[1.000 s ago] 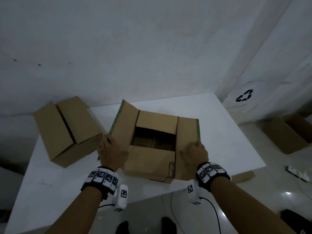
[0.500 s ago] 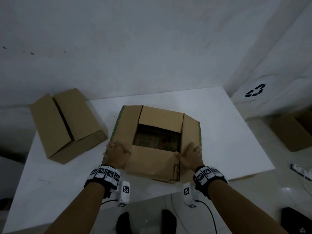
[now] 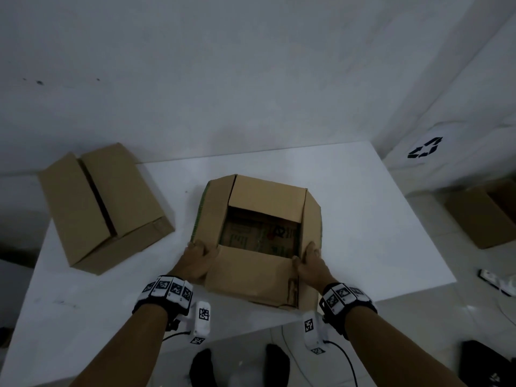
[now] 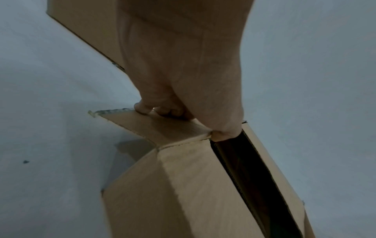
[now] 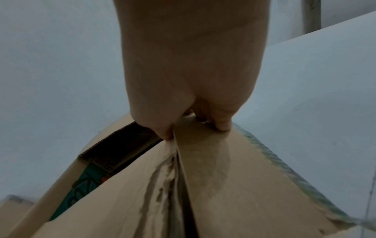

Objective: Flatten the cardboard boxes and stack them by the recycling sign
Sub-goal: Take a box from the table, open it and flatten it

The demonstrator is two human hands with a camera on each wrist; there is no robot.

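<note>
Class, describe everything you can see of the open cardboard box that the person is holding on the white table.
The open brown cardboard box sits near the front edge of the white table. Its four top flaps are folded outward, and green trim edges the side flaps. Through the opening, printed cardboard with green, black and red marks shows. A tear runs down the near right corner. The left hand grips the left flap's near corner; the right hand pinches the right flap's.
</note>
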